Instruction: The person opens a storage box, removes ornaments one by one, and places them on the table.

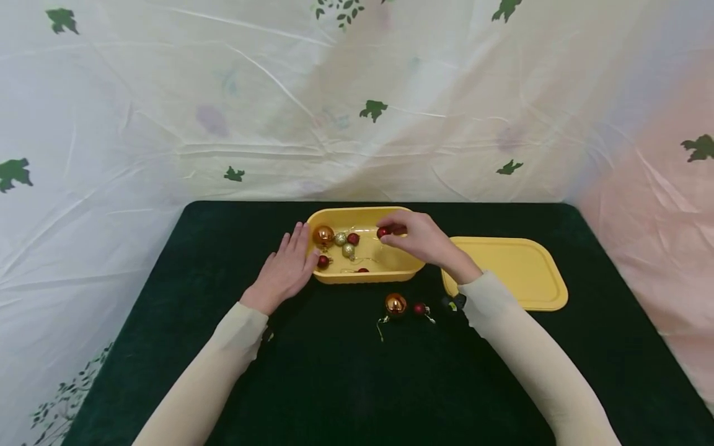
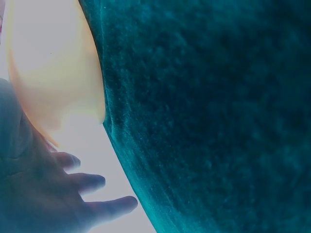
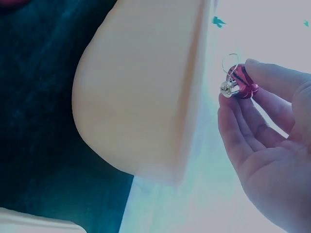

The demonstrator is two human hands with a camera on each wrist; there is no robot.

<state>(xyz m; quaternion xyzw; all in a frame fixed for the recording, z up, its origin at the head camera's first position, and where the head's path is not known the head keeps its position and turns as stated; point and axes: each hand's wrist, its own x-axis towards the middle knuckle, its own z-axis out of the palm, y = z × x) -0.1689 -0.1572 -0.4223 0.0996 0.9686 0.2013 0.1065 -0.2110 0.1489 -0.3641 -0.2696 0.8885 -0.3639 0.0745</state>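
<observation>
A yellow plastic box (image 1: pixel 368 277) stands near the back of the table. My left hand (image 1: pixel 284 269) lies against its left end with fingers straight; the left wrist view shows the fingers (image 2: pixel 87 183) spread beside the box wall (image 2: pixel 58 73). Above the box's right half, my right hand (image 1: pixel 421 236) pinches a small red Christmas bauble (image 3: pixel 245 81) between thumb and fingertips, its metal cap and thread loop showing. Inside the box, on the left, sit a copper bauble (image 1: pixel 323 236), gold glitter baubles (image 1: pixel 348 250) and several red baubles (image 1: pixel 353 238), one partly hidden by the front wall.
In front of the box, a copper bauble (image 1: pixel 395 305) and a red bauble (image 1: pixel 419 308) with threads lie on the dark green tablecloth (image 1: pixel 357 384). To the right rests a flat yellow lid (image 1: pixel 513 272), partly covered by my right forearm. A patterned white curtain (image 1: pixel 290 111) hangs behind.
</observation>
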